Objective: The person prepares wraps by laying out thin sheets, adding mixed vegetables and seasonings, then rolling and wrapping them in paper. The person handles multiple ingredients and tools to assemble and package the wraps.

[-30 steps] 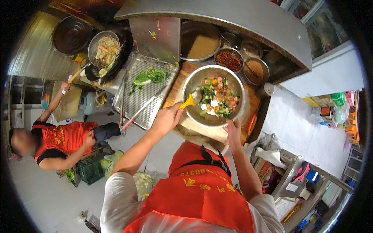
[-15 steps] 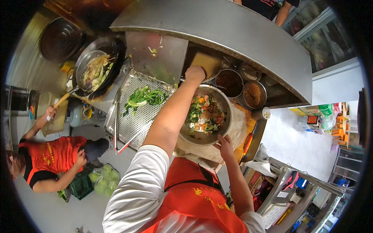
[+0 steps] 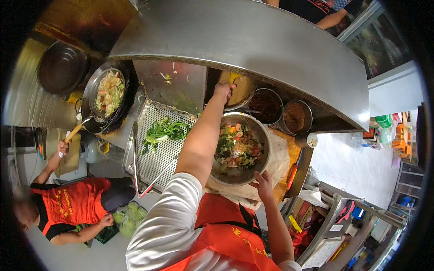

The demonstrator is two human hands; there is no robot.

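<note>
Greens (image 3: 163,132) on tray (image 3: 153,166), left of bowl (image 3: 236,177)

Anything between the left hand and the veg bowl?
Just a rim, from what shows: the left hand is at the tan tub, whose near rim lies between it and the bowl. Nothing else visible stands in that gap, though the left forearm hides part of the bowl's left side.

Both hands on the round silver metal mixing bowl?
No, only the bare right hand is at the rim of that bowl; the bare left hand is over the wide round metal pan.
</note>
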